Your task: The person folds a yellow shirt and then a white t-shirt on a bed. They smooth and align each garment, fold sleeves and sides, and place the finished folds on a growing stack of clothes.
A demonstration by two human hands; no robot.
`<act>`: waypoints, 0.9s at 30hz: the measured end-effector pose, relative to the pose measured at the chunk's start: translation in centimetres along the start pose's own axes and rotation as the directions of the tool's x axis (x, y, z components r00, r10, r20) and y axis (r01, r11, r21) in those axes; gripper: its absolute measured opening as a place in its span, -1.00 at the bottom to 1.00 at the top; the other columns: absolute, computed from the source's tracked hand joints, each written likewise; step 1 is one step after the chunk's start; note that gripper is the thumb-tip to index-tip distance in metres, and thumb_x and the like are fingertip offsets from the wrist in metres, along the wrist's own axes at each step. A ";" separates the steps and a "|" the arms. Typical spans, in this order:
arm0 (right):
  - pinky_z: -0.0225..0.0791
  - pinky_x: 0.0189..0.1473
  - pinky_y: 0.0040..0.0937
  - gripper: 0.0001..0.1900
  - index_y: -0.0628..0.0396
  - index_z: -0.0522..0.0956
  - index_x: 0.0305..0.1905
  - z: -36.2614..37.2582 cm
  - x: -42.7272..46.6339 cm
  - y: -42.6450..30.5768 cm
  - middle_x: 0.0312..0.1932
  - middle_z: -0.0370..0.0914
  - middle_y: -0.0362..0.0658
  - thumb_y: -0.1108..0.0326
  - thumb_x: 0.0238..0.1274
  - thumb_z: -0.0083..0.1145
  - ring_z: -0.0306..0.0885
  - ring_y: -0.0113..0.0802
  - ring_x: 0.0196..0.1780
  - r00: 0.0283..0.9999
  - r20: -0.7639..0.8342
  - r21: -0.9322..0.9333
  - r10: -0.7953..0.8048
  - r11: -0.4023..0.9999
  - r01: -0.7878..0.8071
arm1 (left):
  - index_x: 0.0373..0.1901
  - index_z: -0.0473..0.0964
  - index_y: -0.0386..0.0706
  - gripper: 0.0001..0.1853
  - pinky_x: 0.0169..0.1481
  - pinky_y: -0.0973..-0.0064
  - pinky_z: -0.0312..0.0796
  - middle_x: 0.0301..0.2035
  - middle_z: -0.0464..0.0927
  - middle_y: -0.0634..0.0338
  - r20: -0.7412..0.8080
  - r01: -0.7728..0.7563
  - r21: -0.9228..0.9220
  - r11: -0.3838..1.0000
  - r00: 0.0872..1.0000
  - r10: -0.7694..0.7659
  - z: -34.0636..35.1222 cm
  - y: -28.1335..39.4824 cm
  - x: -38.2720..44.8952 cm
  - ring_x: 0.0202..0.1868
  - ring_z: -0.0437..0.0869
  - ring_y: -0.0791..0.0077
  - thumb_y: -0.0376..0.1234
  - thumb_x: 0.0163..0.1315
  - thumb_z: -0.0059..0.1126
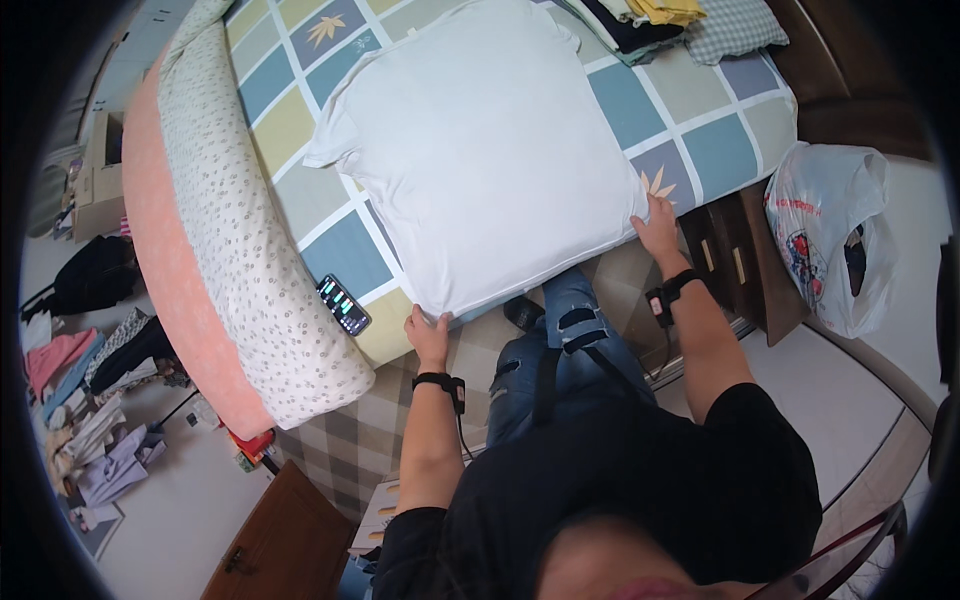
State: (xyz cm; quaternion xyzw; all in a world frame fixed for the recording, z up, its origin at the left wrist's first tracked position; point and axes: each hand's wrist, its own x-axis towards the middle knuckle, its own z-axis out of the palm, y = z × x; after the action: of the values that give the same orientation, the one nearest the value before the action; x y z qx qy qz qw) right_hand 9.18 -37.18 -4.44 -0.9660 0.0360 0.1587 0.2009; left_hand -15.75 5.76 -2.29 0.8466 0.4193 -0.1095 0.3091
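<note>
A white short-sleeved T-shirt [495,157] lies spread out over the checked bedsheet [637,109], its hem towards me at the bed's near edge. My left hand [427,336] grips the hem's left corner between thumb and fingers. At the right corner of the hem, my right hand [658,229] pinches the cloth in the same way. One sleeve points left across the sheet, and the far end of the shirt reaches the top of the view. Both wrists wear black bands with small cabled boxes.
A phone [343,304] with a lit screen rests beside a rolled quilt [247,247] on the left. Folded clothes [637,26] and a checked pillow [735,30] are at the far right. A plastic bag [829,236] stands right of the wooden nightstand [742,262]. Clothes hang at far left.
</note>
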 end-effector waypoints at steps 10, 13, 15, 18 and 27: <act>0.34 0.09 -0.28 -0.51 0.21 0.47 0.10 -0.3 0.7 -2.5 -0.04 0.57 0.09 0.31 0.00 0.20 0.53 -0.07 0.05 0.994 0.104 0.438 0.019 0.897 -0.064 | 0.11 0.38 -0.26 -0.45 0.33 0.18 0.18 0.10 0.36 -0.16 0.042 -0.439 -0.150 0.886 0.892 0.450 4.1 11.3 -1.9 0.21 0.32 -0.06 -0.37 0.02 0.25; 0.35 0.07 -0.30 -0.56 0.24 0.48 0.04 -0.5 0.9 -3.7 -0.07 0.57 0.09 0.31 0.02 0.18 0.54 -0.14 0.04 0.979 0.200 0.496 -0.032 0.865 -0.073 | 0.12 0.38 -0.27 -0.47 0.30 0.23 0.23 0.08 0.37 -0.15 0.207 -0.383 -0.379 0.842 0.852 0.481 6.4 15.2 -3.0 0.19 0.35 -0.04 -0.36 0.07 0.24; 0.36 0.05 -0.29 -0.60 0.25 0.49 -0.01 -1.1 1.2 -4.7 -0.08 0.57 0.09 0.30 0.04 0.18 0.54 -0.14 0.02 0.944 0.329 0.507 -0.015 0.847 -0.163 | 0.14 0.38 -0.27 -0.47 0.30 0.27 0.24 0.09 0.38 -0.13 0.300 -0.284 -0.472 0.835 0.839 0.455 7.3 17.1 -4.3 0.19 0.36 0.00 -0.34 0.11 0.23; 0.37 0.00 -0.20 -0.63 0.26 0.46 -0.04 -2.3 0.4 -6.5 -0.15 0.58 0.10 0.27 0.09 0.15 0.56 -0.05 -0.05 0.959 0.256 0.444 -0.121 0.896 -0.006 | 0.17 0.35 -0.30 -0.47 0.30 0.32 0.24 0.11 0.38 -0.09 0.380 -0.146 -0.540 0.829 0.836 0.395 8.4 20.4 -3.9 0.18 0.39 0.09 -0.26 0.20 0.18; 0.38 0.02 -0.17 -0.55 0.13 0.48 0.09 -3.9 5.0 -10.0 -0.13 0.55 0.15 0.23 0.07 0.14 0.51 0.06 -0.04 0.645 0.663 0.329 -0.381 0.922 0.206 | 0.09 0.37 -0.31 -0.50 -0.02 0.36 0.42 -0.11 0.57 -0.02 0.602 0.387 -0.574 0.721 0.797 0.051 16.7 27.9 -0.8 -0.09 0.59 0.24 -0.14 0.26 0.12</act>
State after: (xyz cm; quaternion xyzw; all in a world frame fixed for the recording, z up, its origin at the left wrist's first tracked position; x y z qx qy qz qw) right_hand 16.38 -29.62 1.09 -0.7909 -0.1854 0.4814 0.3291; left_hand 6.65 -17.76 -3.03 0.5570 0.3941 -0.2319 0.6933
